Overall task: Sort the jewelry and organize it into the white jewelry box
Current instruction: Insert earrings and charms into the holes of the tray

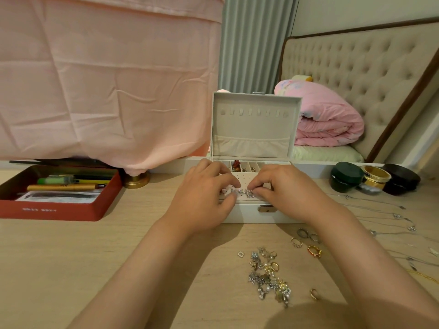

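A white jewelry box (247,214) occupies centre frame on a pale wood-grain desk (71,257), with silver and gold jewelry (268,274) at lower centre. At left, a red tray (59,211) lies under salmon-pink cloth (95,79). At right are a dark green jar (344,176), a gold jar (375,178), a black jar (401,179), a pink quilt (327,119) and a beige button-tufted headboard (356,67).

The front tray of the white leatherette jewelry box (249,213) is largely hidden by the left hand (204,193) and right hand (285,193). The small silver pieces (244,192) pinched by the right hand are too small to be identified. The thin silver chains (380,213) are cut off by the right edge.
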Motion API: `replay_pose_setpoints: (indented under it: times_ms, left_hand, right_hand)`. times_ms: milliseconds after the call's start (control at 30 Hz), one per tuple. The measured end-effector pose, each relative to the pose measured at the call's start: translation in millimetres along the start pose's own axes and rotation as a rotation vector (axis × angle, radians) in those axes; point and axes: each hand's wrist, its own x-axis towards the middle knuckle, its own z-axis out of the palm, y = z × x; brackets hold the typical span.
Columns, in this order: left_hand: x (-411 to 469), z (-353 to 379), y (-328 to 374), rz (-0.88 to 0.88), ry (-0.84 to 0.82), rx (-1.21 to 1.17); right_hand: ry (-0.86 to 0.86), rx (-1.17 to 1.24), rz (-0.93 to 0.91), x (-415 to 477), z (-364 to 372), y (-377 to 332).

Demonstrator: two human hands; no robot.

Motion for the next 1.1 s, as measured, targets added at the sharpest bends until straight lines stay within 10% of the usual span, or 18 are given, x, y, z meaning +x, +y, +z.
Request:
replay_pose_setpoints:
  times_ms: [167,533,900,1100]
  left_hand:
    - [-9,-17,18,0.023,0.001,-0.070]
    - [-44,-8,35,-0.079,-0.486,0.014]
    - [-49,4,30,-0.083,-0.494,-0.092]
    - [-43,-4,49,-0.592,-0.202,-1.032]
  right_hand:
    - [0.111,0.141,-0.043,-10,-24,-13]
    - [-0.402,0.032,0.066,-51,0,-25]
    - [-0.428,0.055,0.047,-50,7,-18]
    - [-0.129,0.493,0.049,-48,-6,-14]
